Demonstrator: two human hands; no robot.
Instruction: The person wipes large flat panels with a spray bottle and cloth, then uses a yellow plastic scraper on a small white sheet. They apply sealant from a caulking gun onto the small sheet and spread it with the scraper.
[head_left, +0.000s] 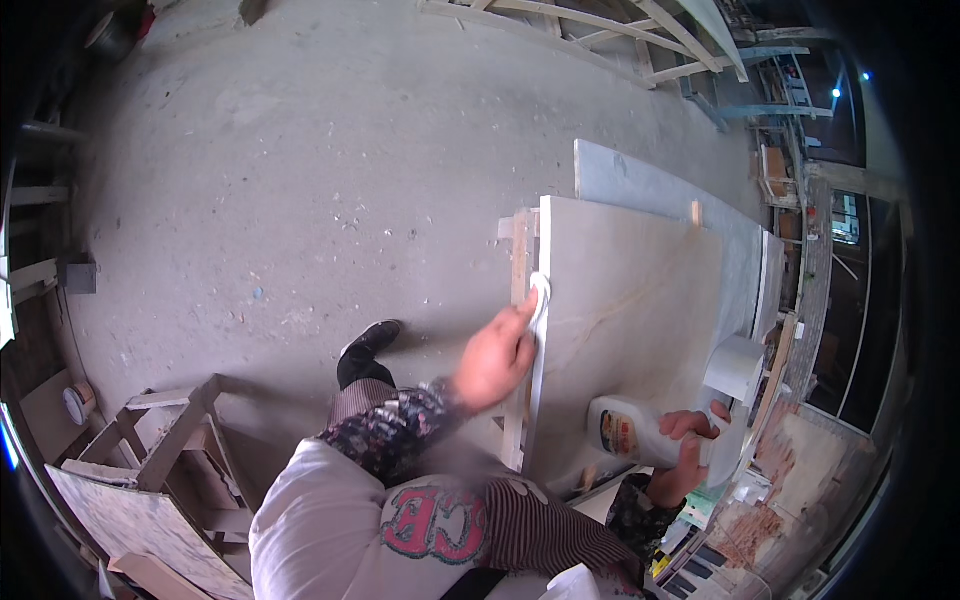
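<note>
My left hand (493, 360) is closed and stretched forward, pressing a small white wipe (541, 288) against the left edge of a beige, faintly veined stone slab (635, 290). Whether the wipe is cloth or paper I cannot tell. In my right hand (690, 438), at the lower right, is a white plastic bottle (628, 430) with a printed label. The bottle lies tilted on its side in my grip, over the near part of the slab. Just beyond my right hand sits a white paper roll (735, 368).
Wooden supports (519, 255) show along the slab's left edge, and a grey slab (640, 180) lies behind it. A wooden frame (165, 435) stands at the lower left. Timber racks (620, 40) are at the far right. Small debris dots the concrete floor (290, 180).
</note>
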